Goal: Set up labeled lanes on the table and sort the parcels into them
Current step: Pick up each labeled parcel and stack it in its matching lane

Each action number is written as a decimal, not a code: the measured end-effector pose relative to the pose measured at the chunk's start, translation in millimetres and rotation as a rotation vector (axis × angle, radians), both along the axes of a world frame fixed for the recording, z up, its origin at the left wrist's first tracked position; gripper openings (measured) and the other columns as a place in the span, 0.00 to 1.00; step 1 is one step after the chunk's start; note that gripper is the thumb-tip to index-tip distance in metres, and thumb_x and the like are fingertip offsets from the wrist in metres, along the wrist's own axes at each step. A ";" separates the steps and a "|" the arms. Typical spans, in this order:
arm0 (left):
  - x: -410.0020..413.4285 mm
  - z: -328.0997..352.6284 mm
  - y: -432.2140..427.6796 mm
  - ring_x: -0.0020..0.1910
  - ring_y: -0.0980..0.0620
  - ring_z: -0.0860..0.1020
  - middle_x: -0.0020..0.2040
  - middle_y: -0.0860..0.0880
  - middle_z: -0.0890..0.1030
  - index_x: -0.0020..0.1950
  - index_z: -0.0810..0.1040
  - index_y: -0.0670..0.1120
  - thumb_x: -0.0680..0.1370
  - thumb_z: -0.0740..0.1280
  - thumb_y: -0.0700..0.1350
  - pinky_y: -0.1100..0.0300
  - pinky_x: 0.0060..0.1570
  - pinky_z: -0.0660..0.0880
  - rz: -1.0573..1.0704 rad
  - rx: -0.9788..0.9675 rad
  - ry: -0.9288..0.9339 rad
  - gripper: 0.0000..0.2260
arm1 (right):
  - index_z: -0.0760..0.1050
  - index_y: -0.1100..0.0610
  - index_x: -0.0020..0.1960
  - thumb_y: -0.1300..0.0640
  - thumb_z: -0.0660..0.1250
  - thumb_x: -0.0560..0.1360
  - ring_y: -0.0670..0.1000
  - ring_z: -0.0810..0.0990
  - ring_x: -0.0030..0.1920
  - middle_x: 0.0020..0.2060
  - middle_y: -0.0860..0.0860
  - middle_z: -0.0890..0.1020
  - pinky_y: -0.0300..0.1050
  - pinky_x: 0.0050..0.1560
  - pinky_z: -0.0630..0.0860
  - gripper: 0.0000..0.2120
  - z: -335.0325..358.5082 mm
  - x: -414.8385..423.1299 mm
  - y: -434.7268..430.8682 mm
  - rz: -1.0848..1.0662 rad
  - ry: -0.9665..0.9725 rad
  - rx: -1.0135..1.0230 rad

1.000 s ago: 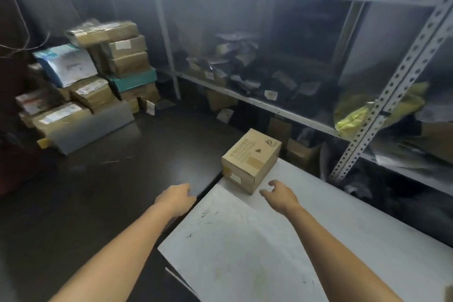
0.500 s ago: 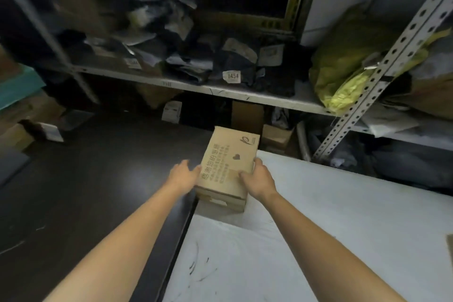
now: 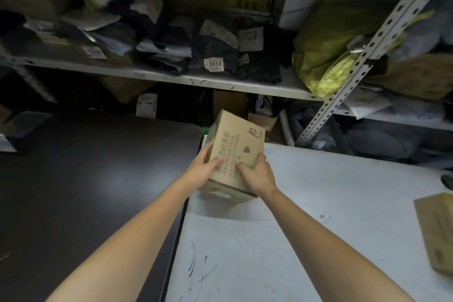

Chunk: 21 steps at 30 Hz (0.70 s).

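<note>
Left hand [image 3: 204,169] and right hand [image 3: 257,175] grip tilted box [image 3: 239,141]; thumbs lie on top.

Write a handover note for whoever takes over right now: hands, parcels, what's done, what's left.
Left hand: grips the cardboard box on its left side, thumb on top.
Right hand: grips the same box on its right side.
Box: tilted, at the far left corner of the white table; cannot tell whether it is fully off the surface.
Second parcel: lies flat at the table's right edge, partly out of frame.
Done: nothing visible; no lane labels show on the table.
Left: probably mark the lanes, set this box down in one, then sort the other parcel.
</note>
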<state>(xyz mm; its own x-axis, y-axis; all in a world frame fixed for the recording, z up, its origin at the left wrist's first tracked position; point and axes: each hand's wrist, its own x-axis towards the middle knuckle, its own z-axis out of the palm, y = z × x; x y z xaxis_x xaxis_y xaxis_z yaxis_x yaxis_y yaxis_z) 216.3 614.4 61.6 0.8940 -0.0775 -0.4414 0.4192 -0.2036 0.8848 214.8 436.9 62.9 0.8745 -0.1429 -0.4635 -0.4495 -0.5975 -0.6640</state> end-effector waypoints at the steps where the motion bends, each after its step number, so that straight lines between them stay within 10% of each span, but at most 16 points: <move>1: 0.2 3.9 -5.2 0.58 0.57 0.78 0.63 0.56 0.76 0.74 0.65 0.58 0.83 0.63 0.51 0.68 0.46 0.76 -0.014 -0.003 -0.012 0.19 | 0.63 0.51 0.74 0.35 0.64 0.73 0.57 0.76 0.63 0.67 0.53 0.71 0.55 0.64 0.75 0.36 -0.4 -1.0 -7.4 -0.014 -0.002 -0.010; 7: 1.0 12.2 -30.1 0.58 0.52 0.75 0.69 0.50 0.72 0.72 0.73 0.55 0.83 0.65 0.46 0.53 0.49 0.80 0.005 0.101 -0.095 0.17 | 0.69 0.48 0.72 0.22 0.55 0.68 0.54 0.76 0.64 0.65 0.49 0.77 0.56 0.67 0.73 0.42 -0.2 -7.0 -48.4 -0.086 0.029 0.095; 13: -1.4 7.6 -42.5 0.60 0.46 0.78 0.68 0.47 0.73 0.80 0.58 0.53 0.80 0.70 0.48 0.49 0.58 0.78 0.063 0.171 0.088 0.32 | 0.69 0.47 0.72 0.35 0.56 0.80 0.50 0.76 0.61 0.63 0.47 0.78 0.50 0.64 0.71 0.26 7.4 -14.7 -64.7 -0.145 0.021 0.283; 21: -7.1 11.2 -73.1 0.57 0.47 0.80 0.61 0.50 0.80 0.73 0.67 0.55 0.82 0.65 0.46 0.47 0.56 0.80 -0.029 0.103 0.144 0.20 | 0.66 0.46 0.73 0.44 0.64 0.80 0.51 0.80 0.59 0.64 0.47 0.79 0.56 0.62 0.78 0.22 7.7 -21.2 -85.5 -0.215 -0.011 0.328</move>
